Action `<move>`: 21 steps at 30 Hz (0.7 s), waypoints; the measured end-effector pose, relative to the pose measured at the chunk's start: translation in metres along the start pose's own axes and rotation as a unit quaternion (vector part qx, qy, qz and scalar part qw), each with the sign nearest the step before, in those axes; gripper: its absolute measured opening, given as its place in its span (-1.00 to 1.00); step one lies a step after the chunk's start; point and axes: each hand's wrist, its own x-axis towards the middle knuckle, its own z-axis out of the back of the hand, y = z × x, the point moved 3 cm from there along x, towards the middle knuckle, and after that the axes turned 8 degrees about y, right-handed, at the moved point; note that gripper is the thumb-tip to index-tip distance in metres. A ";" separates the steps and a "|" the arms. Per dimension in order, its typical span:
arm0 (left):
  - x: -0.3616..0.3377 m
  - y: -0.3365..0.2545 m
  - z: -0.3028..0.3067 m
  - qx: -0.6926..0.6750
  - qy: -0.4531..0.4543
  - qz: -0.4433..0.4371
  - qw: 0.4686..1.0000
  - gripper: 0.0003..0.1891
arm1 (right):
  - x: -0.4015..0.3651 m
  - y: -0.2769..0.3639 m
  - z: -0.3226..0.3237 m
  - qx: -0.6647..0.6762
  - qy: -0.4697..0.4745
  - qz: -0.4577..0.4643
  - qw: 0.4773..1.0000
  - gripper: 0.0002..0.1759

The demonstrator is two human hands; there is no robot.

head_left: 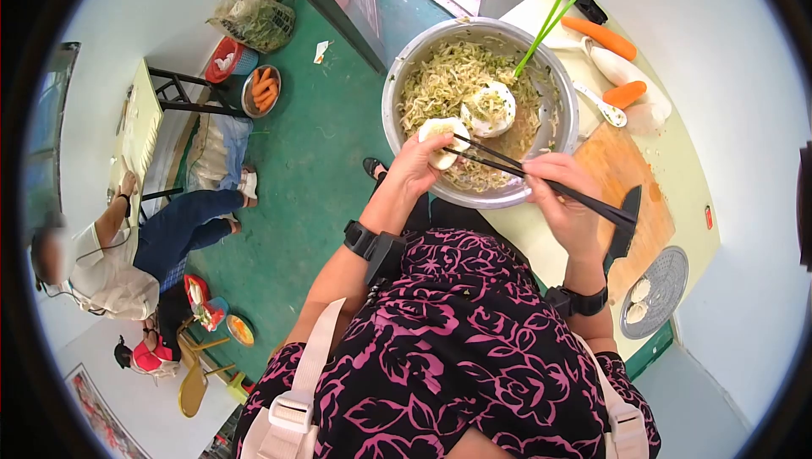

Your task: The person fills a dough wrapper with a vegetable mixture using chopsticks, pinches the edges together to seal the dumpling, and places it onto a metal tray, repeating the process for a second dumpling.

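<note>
My left hand (414,164) holds a round white dough wrapper (439,131) over the near left rim of a large metal bowl (395,120). Black chopsticks (584,197) are gripped in my right hand (562,197), their tips touching the wrapper. Shredded vegetable filling (436,78) fills much of the bowl, with some liquid on its right side. A small white bowl (505,112) with filling sits in the mixture. Green chopsticks (545,32) lean on the bowl's upper right rim.
Right of the bowl are carrots (602,38), a white spoon (611,114), a cutting board (647,230), a black knife (624,230) and a round grey tray (668,277) with dumplings. At left, a person (114,264) sits by another table (142,125).
</note>
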 end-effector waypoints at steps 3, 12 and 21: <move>0.005 -0.001 0.007 -0.024 0.003 -0.001 1.000 -0.64 | -0.007 0.002 0.018 0.069 -0.045 -0.022 0.996 -0.87; 0.004 -0.001 -0.001 -0.178 0.105 0.025 0.978 -0.59 | -0.005 -0.041 0.006 0.250 -0.164 -0.097 0.949 -0.87; 0.009 0.000 0.004 -0.163 0.057 0.013 0.985 -0.63 | -0.009 -0.044 0.010 0.194 -0.150 -0.054 0.968 -0.88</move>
